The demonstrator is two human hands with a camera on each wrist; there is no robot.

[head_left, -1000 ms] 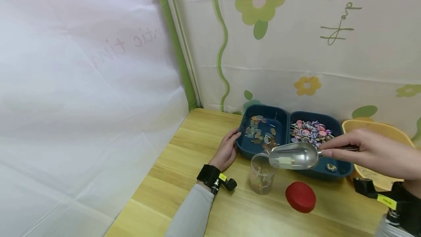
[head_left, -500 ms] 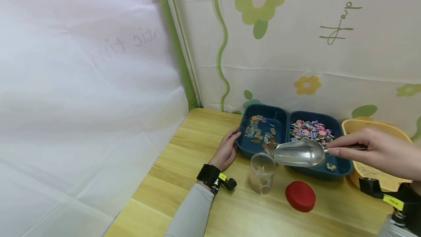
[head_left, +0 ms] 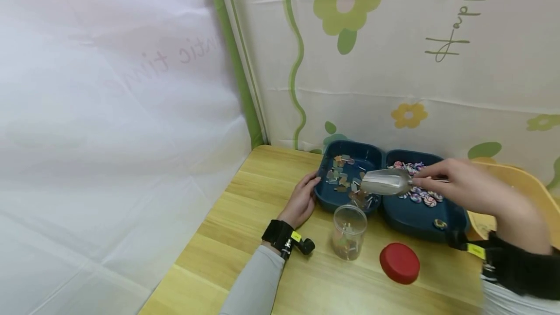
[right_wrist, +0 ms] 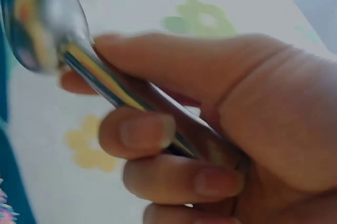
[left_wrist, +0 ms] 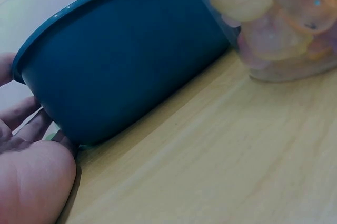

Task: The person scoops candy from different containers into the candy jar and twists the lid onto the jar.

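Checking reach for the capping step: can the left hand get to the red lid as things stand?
Probably yes. The left hand only rests against the blue tray and holds nothing. The red lid lies bare on the table, but the jar stands between, so the hand would have to pass around it.

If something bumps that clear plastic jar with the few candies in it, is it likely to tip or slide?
The clear jar looks thin-walled and holds only a shallow layer of pieces, so it is probably light and would slide easily on the smooth wooden table. It stands taller than wide, so a knock near the rim might tip it. Neither hand steadies it.
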